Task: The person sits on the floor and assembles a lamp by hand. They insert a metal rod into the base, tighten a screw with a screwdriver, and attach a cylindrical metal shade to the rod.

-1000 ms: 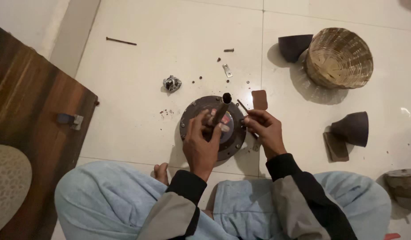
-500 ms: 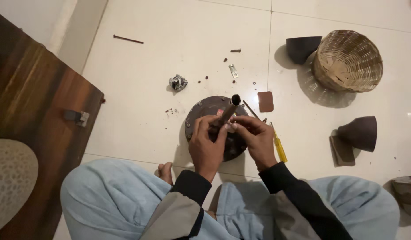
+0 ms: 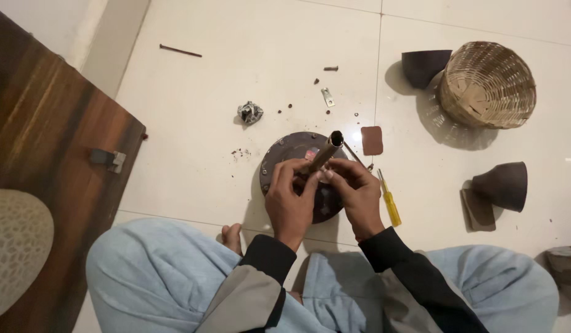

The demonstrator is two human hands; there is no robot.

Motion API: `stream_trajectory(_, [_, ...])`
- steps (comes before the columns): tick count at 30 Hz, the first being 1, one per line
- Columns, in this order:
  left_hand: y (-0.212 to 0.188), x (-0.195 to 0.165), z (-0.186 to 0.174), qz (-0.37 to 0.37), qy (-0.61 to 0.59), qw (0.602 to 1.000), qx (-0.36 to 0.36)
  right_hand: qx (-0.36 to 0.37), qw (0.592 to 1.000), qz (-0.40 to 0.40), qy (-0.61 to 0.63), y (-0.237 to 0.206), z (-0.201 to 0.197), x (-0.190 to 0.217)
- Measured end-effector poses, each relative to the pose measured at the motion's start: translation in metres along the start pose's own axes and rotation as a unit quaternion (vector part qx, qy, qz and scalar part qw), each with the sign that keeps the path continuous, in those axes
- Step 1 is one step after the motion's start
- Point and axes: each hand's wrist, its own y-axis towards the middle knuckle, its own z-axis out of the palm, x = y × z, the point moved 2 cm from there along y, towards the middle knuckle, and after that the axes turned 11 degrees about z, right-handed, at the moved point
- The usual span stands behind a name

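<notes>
1. Both hands now sit together on the pipe; a second ago the right hand [image 3: 358,196] was off to the right side of the disc, and half a second ago it had already closed in.
2. Judgement: work has gone from a one-hand hold to a two-hand grip on the pipe's lower end.
3. Left hand [image 3: 289,200]: fingers wrapped around the lower part of the pipe [image 3: 326,153], closed on it.
4. Right hand: fingertips pinched on the same pipe from the right, touching the left hand's fingers.
5. Pipe stands tilted up from the round metal disc [image 3: 293,148], centre of frame, open end toward the upper right.
6. Yellow screwdriver [image 3: 389,201] lies on the floor just right of the right hand, untouched.
7. Wicker basket [image 3: 488,85] upper right, crumpled foil [image 3: 249,113] above left of the disc, well apart.
</notes>
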Motion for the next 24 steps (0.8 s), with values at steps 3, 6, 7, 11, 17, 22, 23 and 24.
stream_trajectory(3, [0.000, 0.000, 0.000, -0.016, -0.001, 1.000, -0.001, 0.007, 1.000, 0.020, 0.016, 0.002, -0.004, 0.001])
stream_trajectory(6, [0.001, 0.000, 0.002, -0.019, 0.010, 1.000, -0.002, 0.020, 0.998, 0.044, 0.031, 0.005, -0.010, 0.003])
stream_trajectory(7, [0.000, 0.000, 0.001, -0.026, 0.007, 1.000, 0.000, 0.023, 0.998, 0.052, 0.036, 0.005, -0.011, 0.003])
stream_trajectory(11, [0.001, -0.002, -0.001, 0.043, 0.036, 0.998, -0.002, 0.037, 0.999, 0.027, 0.027, 0.004, -0.006, 0.003])
stream_trajectory(17, [0.001, 0.000, -0.001, -0.025, -0.010, 1.000, 0.009, 0.050, 0.998, 0.033, 0.033, 0.007, 0.000, 0.000])
stream_trajectory(22, [0.002, 0.002, -0.002, -0.016, -0.001, 1.000, 0.008, 0.056, 0.998, 0.000, 0.012, 0.007, 0.000, 0.000])
stream_trajectory(23, [0.002, 0.002, -0.002, -0.016, 0.005, 1.000, 0.010, 0.053, 0.999, -0.003, 0.013, 0.007, 0.000, 0.000])
stream_trajectory(24, [0.002, 0.002, -0.002, -0.012, 0.006, 1.000, 0.008, 0.051, 0.999, -0.005, 0.014, 0.006, -0.001, 0.000])
